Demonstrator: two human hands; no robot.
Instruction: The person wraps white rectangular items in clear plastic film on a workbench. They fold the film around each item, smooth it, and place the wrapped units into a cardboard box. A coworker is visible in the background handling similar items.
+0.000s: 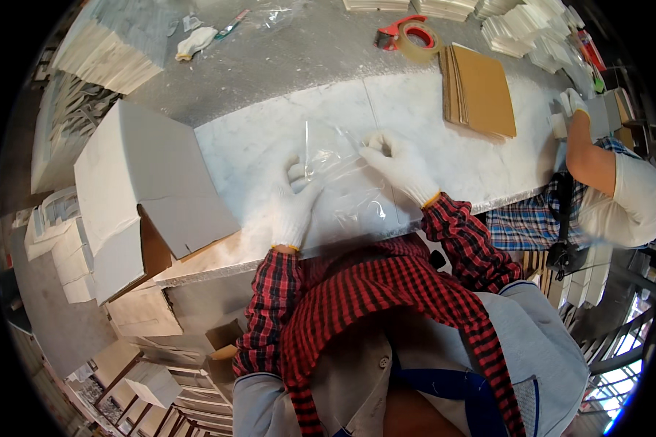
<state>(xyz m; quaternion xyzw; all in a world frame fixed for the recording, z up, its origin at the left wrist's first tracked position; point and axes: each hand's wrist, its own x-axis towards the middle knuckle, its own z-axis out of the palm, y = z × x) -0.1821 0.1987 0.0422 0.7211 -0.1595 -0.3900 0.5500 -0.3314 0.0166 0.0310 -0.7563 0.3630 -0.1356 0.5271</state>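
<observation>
A clear plastic bag (pixel 335 156) is stretched over the white tabletop in front of me, its film shiny and creased. At the bag's left edge my left hand (pixel 291 207), in a white knit glove, has its fingers curled against the film. My right hand (pixel 401 167), gloved the same way, pinches the bag's upper right edge between thumb and fingers. The loose lower part of the bag hangs toward the table's near edge. I cannot make out anything inside the bag.
An open white cardboard box (pixel 153 182) stands on the left. Brown cardboard sheets (pixel 481 91) lie at right, below a red tape dispenser (pixel 408 36). A crumpled white glove (pixel 196 44) lies at the back. Another person (pixel 598 175) works at far right.
</observation>
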